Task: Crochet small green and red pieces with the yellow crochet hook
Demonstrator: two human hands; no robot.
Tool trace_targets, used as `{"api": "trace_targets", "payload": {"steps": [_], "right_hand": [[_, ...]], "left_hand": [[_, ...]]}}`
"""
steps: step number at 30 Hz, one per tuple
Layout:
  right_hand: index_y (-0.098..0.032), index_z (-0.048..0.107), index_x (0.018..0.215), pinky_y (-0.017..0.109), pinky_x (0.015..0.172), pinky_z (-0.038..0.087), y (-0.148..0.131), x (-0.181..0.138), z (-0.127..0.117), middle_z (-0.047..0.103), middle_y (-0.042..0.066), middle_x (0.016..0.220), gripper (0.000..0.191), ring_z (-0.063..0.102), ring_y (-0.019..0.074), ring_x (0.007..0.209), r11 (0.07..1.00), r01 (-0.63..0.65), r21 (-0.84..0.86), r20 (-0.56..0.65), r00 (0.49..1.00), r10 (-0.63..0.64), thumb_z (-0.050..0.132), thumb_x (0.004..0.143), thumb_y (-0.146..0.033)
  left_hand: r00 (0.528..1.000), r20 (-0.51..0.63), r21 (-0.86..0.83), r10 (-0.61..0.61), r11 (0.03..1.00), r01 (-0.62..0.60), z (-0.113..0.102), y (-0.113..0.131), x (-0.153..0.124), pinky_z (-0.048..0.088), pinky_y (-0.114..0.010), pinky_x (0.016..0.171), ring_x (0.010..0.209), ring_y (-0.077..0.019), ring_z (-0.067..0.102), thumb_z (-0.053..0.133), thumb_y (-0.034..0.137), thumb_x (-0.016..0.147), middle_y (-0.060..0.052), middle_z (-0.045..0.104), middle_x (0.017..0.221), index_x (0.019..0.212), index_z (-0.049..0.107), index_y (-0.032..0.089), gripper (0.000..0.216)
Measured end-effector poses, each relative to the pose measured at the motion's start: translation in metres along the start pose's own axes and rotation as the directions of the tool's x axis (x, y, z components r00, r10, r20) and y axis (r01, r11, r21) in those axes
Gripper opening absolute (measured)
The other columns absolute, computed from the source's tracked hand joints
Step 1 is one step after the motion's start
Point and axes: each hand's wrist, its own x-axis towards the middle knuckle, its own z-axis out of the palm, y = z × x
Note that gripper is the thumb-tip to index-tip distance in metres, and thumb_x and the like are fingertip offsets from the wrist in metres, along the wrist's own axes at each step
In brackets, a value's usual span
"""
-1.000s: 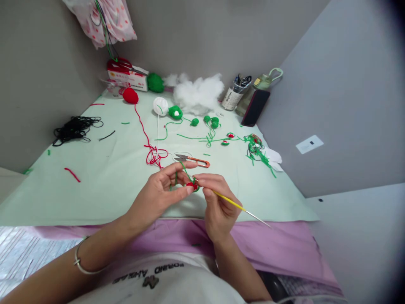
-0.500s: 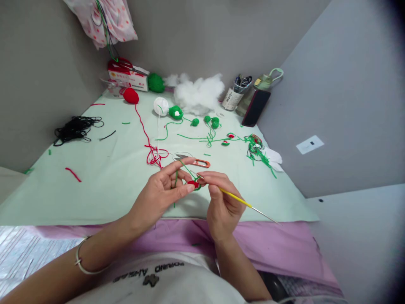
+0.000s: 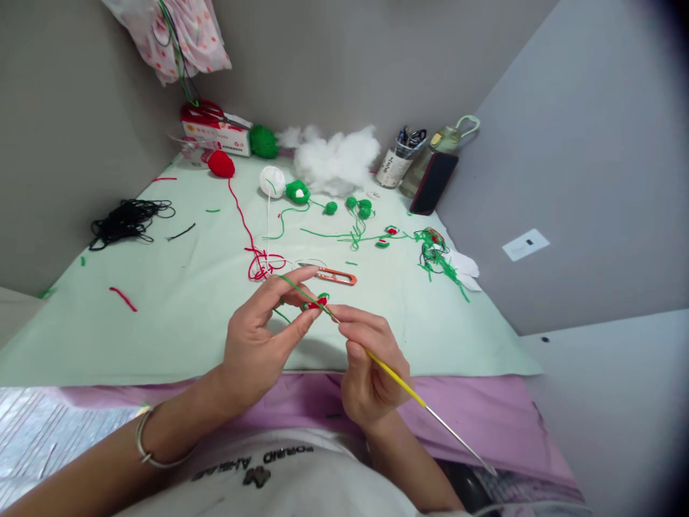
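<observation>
Between thumb and fingers, my left hand [image 3: 263, 323] pinches a small red and green crochet piece [image 3: 317, 304]. A green yarn strand [image 3: 301, 289] runs from its raised index finger down to the piece. My right hand [image 3: 374, 359] grips a crochet hook [image 3: 398, 379] with a yellow handle and a bare metal rear end pointing down to the right. The hook's front tip meets the piece and the strand, but its exact place in the stitches is too small to make out. Just beyond my left fingers lie orange thread snips [image 3: 336, 276].
Red yarn ball [image 3: 220, 164], white yarn ball [image 3: 272, 182], green yarn ball [image 3: 263, 142] and white stuffing [image 3: 336, 159] stand along the back. Black cord [image 3: 129, 222] lies left; green scraps [image 3: 438, 258] lie right. A phone [image 3: 436, 183] leans on a bottle [image 3: 455, 136]. Walls border the table.
The crochet piece has been tilted and moved slightly left and up. My right hand has dropped a little left and down, with the hook angled more steeply. The green strand now lies closer to the hook.
</observation>
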Motion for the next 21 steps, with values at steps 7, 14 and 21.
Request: {"api": "trace_targets", "payload": {"steps": [7,14,21], "right_hand": [[-0.022,0.069,0.118,0.037,0.079,0.066,-0.0001,-0.0007,-0.0029,0.079,0.009,0.110,0.024,0.076,0.0199,0.099,1.000,0.015,-0.021,0.025,1.000,-0.015,0.053,0.102,-0.016],[-0.021,0.070,0.116,0.036,0.076,0.066,-0.0020,0.0040,-0.0039,0.078,0.011,0.107,0.022,0.076,0.0206,0.098,0.998,0.058,-0.022,0.021,0.998,-0.058,0.052,0.102,-0.018],[-0.022,0.070,0.114,0.036,0.078,0.066,-0.0059,0.0039,-0.0055,0.078,0.010,0.106,0.021,0.075,0.0201,0.098,0.999,0.020,-0.047,0.049,0.999,-0.018,0.053,0.102,-0.018]], "left_hand": [[0.996,-0.013,0.020,0.092,0.996,-0.091,-0.0013,-0.0066,-0.0021,0.051,-0.037,0.103,0.100,-0.0181,0.067,0.074,0.012,0.090,-0.001,0.073,0.106,0.133,0.069,0.035,0.049],[0.992,-0.007,-0.008,0.124,0.992,-0.124,-0.0008,-0.0064,-0.0013,0.051,-0.033,0.102,0.099,-0.0157,0.068,0.075,0.009,0.089,0.001,0.074,0.105,0.132,0.069,0.035,0.051],[0.992,-0.014,-0.020,0.127,0.992,-0.128,-0.0005,-0.0080,-0.0027,0.051,-0.029,0.100,0.098,-0.0133,0.068,0.075,0.007,0.088,0.003,0.074,0.103,0.130,0.070,0.038,0.052]]}}
